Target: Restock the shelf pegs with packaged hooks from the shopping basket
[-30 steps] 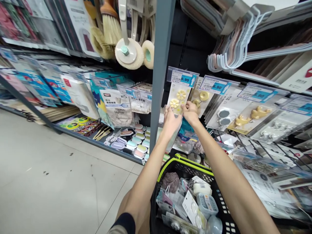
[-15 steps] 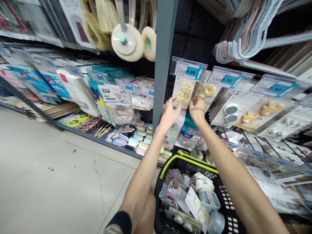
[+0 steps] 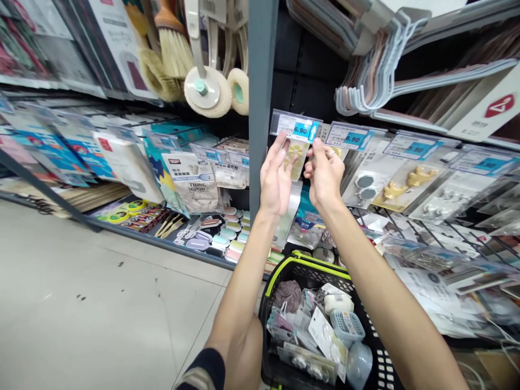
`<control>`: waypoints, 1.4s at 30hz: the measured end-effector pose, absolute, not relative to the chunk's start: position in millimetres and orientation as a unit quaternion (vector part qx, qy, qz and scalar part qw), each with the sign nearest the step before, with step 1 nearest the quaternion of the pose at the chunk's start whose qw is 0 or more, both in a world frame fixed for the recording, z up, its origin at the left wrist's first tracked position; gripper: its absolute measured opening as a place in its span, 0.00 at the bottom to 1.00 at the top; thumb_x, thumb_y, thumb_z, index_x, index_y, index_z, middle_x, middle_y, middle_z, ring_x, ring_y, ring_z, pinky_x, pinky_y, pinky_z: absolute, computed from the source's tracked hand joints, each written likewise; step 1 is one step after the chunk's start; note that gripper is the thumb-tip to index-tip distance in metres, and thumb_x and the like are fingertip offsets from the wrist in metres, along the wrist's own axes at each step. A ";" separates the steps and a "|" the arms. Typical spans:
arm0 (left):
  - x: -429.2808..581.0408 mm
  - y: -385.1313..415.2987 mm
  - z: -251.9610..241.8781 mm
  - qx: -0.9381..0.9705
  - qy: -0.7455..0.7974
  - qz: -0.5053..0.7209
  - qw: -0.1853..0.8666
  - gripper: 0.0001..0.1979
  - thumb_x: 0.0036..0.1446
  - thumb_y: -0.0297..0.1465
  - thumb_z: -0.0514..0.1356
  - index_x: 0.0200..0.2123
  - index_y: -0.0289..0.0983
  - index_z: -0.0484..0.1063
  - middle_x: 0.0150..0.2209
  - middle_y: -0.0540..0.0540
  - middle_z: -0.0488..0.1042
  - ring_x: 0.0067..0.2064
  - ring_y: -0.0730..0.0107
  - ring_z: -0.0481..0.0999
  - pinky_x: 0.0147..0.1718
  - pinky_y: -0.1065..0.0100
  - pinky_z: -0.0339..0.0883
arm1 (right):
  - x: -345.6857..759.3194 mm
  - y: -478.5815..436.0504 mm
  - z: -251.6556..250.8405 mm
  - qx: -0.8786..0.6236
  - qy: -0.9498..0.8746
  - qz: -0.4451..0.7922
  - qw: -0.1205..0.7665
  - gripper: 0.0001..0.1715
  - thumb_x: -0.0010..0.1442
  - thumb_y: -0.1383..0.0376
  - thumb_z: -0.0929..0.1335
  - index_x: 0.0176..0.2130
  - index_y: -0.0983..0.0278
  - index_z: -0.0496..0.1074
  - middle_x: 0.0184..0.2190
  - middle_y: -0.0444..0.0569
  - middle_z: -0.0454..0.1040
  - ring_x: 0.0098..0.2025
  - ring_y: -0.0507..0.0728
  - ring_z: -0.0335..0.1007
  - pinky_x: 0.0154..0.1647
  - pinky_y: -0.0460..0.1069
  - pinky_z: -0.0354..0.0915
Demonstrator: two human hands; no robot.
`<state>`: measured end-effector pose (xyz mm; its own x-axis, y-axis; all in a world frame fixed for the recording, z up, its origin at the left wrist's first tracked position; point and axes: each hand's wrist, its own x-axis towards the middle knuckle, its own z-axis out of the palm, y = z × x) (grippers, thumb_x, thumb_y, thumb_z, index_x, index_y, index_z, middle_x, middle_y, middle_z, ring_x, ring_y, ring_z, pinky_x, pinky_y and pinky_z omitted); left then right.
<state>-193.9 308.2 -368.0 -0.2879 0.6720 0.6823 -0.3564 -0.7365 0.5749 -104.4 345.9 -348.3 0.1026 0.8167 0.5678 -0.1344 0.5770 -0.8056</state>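
Note:
A hanging pack with yellow flower-shaped pieces (image 3: 298, 155) sits between my two hands, under a clear holder with a 6.90 price tag (image 3: 294, 129). My left hand (image 3: 276, 181) is open at the pack's left side, fingers apart and pointing up, overlapping its edge. My right hand (image 3: 326, 176), with a ring on one finger, is closed at the right side. Its thumb tip is by the tag's lower right corner and the other fingers are curled; what they pinch, if anything, is hidden. Another yellow pack hangs partly behind this hand.
Below my arms stands a black basket (image 3: 376, 346) with a lime-green rim, holding packets and small containers. A grey shelf post (image 3: 260, 103) rises left of my hands. Hangers (image 3: 365, 92) jut out above right. Packs with grey octagonal pieces (image 3: 364, 187) and gold pieces (image 3: 406, 184) hang farther right.
Both hands have moved up along the flower packs towards the price tag. The left fingers now point upward, and the right hand has curled in. The view has shifted slightly.

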 end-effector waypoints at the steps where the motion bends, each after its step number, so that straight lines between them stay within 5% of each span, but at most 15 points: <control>1: -194.8 308.0 -368.1 0.502 0.160 0.786 0.324 0.20 0.70 0.44 0.49 0.59 0.46 0.69 0.67 0.48 0.65 0.71 0.58 0.59 0.66 0.53 0.62 | -103.5 348.0 -348.7 -0.299 -0.575 0.345 0.679 0.29 0.63 0.39 0.66 0.45 0.60 0.69 0.33 0.44 0.75 0.24 0.47 0.71 0.18 0.41 0.66; 11: -201.1 308.9 -370.3 0.489 0.156 0.768 0.382 0.22 0.67 0.46 0.52 0.58 0.44 0.69 0.69 0.47 0.62 0.73 0.58 0.55 0.67 0.55 0.60 | -108.1 346.2 -349.1 -0.316 -0.563 0.347 0.680 0.34 0.61 0.35 0.63 0.44 0.61 0.68 0.30 0.42 0.73 0.25 0.47 0.72 0.21 0.41 0.66; 16: -204.5 298.4 -363.9 0.353 0.145 0.786 0.486 0.24 0.74 0.30 0.34 0.54 0.35 0.68 0.65 0.45 0.67 0.68 0.66 0.63 0.66 0.59 0.59 | -94.9 325.7 -356.9 -0.348 -0.568 0.357 0.655 0.41 0.64 0.35 0.55 0.45 0.66 0.69 0.30 0.38 0.71 0.22 0.40 0.65 0.24 0.36 0.61; 21: -194.4 284.7 -364.4 0.376 0.180 0.784 0.460 0.20 0.75 0.30 0.36 0.43 0.38 0.67 0.51 0.49 0.73 0.56 0.67 0.74 0.55 0.65 0.69 | -19.8 261.9 -426.3 -0.410 -0.606 0.338 0.591 0.29 0.64 0.39 0.64 0.44 0.60 0.72 0.26 0.39 0.72 0.20 0.45 0.64 0.19 0.39 0.61; 25: -172.0 279.0 -374.0 0.409 0.159 0.779 0.448 0.21 0.73 0.25 0.37 0.31 0.38 0.64 0.32 0.49 0.69 0.31 0.73 0.73 0.28 0.72 0.66 | 64.6 216.1 -523.6 -0.501 -0.617 0.374 0.478 0.24 0.65 0.44 0.67 0.41 0.63 0.72 0.22 0.39 0.71 0.18 0.47 0.62 0.17 0.42 0.60; 31: -120.3 264.1 -426.8 0.528 0.213 0.738 0.363 0.10 0.62 0.27 0.54 0.28 0.42 0.70 0.23 0.52 0.66 0.23 0.73 0.67 0.20 0.72 0.60 | 140.9 188.5 -638.3 -0.612 -0.694 0.373 0.064 0.20 0.72 0.61 0.58 0.49 0.69 0.71 0.39 0.54 0.81 0.32 0.52 0.76 0.29 0.44 0.69; 35: -81.9 242.7 -525.8 0.746 0.325 0.476 0.332 0.11 0.61 0.30 0.54 0.36 0.41 0.78 0.29 0.48 0.77 0.30 0.68 0.75 0.33 0.66 0.70 | 140.9 172.9 -676.7 -0.572 -0.752 0.305 -0.123 0.16 0.67 0.65 0.63 0.46 0.69 0.77 0.45 0.60 0.81 0.46 0.60 0.79 0.45 0.48 0.70; 39: -67.6 219.0 -652.5 0.907 0.367 -0.076 0.195 0.13 0.60 0.26 0.54 0.39 0.35 0.80 0.39 0.37 0.81 0.40 0.58 0.80 0.44 0.60 0.70 | 118.8 148.5 -691.8 -0.510 -0.779 0.314 -0.186 0.15 0.63 0.65 0.67 0.44 0.72 0.79 0.48 0.66 0.80 0.51 0.67 0.78 0.49 0.53 0.70; 42: -77.8 204.6 -721.3 0.900 0.345 -0.189 0.186 0.10 0.52 0.21 0.62 0.38 0.30 0.80 0.40 0.34 0.81 0.39 0.57 0.81 0.40 0.64 0.70 | 102.9 133.5 -692.1 -0.474 -0.795 0.316 -0.209 0.18 0.64 0.64 0.67 0.48 0.73 0.79 0.50 0.67 0.79 0.52 0.68 0.78 0.50 0.55 0.70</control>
